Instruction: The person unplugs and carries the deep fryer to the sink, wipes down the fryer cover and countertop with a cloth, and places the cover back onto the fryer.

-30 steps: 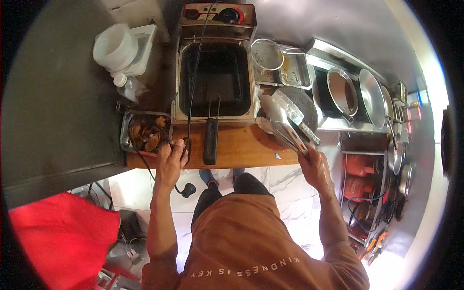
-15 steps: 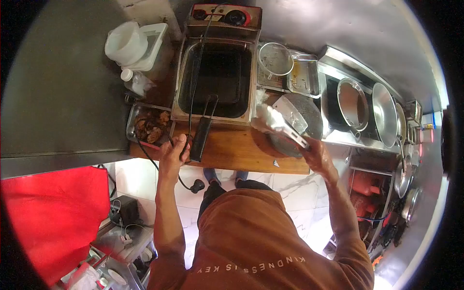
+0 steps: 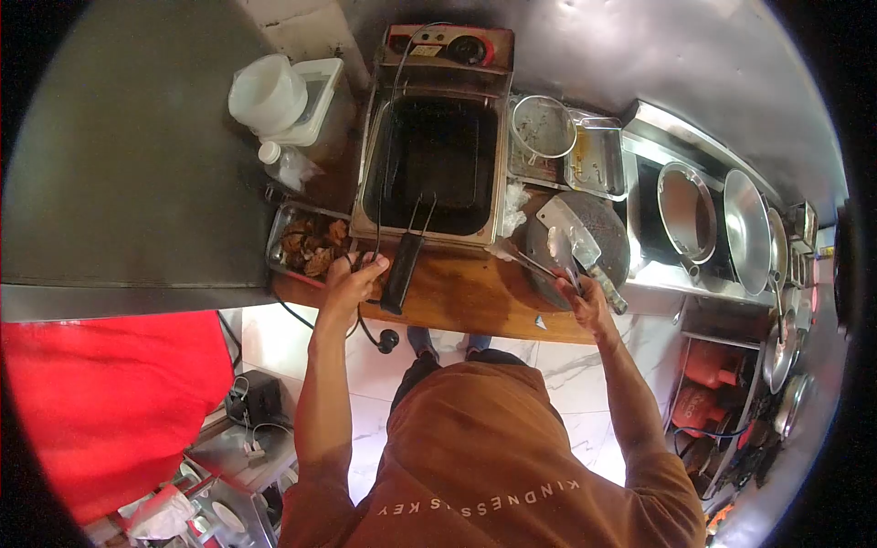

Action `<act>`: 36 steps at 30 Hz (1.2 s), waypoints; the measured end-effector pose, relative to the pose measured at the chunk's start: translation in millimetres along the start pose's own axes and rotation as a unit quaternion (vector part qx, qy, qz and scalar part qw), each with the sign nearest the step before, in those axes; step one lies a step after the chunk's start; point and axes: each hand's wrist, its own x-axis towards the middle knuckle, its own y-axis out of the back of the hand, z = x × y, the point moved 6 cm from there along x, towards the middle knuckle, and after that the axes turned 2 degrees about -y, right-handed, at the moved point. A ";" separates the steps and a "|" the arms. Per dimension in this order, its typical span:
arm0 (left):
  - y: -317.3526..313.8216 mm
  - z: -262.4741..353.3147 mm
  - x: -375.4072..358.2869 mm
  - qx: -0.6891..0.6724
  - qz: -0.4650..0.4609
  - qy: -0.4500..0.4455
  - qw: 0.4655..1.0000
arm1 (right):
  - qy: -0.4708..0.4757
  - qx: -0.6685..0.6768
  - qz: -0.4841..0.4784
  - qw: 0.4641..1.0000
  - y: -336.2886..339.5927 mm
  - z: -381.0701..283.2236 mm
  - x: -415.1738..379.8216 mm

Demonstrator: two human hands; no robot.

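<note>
My left hand is closed on a black power cord at the counter's front edge, its plug hanging below. Right beside that hand is the black handle of a basket in the deep fryer. In my right hand is a pair of metal tongs, its arms spread and nothing visible between the tips. The tongs hover over a round dark board, on which lies a cleaver with a patterned handle. Crumpled white material sits between fryer and board.
A metal tray of browned food pieces stands left of the fryer, near a clear bottle and white tubs. Rightward are a strainer, trays and pans on a stove. Red gas cylinders stand below.
The tongs have turned and their arms now show spread apart; the blurred white patch at their tips is gone. My left hand stays on the cord. The whole view has shifted slightly.
</note>
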 end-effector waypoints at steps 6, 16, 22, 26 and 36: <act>-12.4 -20.8 33.5 -0.055 -0.005 0.041 0.998 | -0.020 -0.026 0.026 0.999 3.3 19.6 8.2; -15.9 -25.0 52.1 -0.150 0.031 0.085 0.984 | 0.001 -0.046 0.041 0.998 0.5 48.3 20.3; -27.3 -33.0 60.3 -0.223 0.008 0.088 0.971 | -0.032 -0.030 -0.002 0.999 0.8 31.9 17.3; -26.3 -44.2 69.2 -0.206 0.066 0.078 0.973 | 0.003 -0.034 0.039 0.999 0.6 22.9 13.6; -20.8 -80.1 98.2 -0.193 0.084 0.075 0.975 | -0.013 0.069 0.043 0.997 43.5 27.0 -22.2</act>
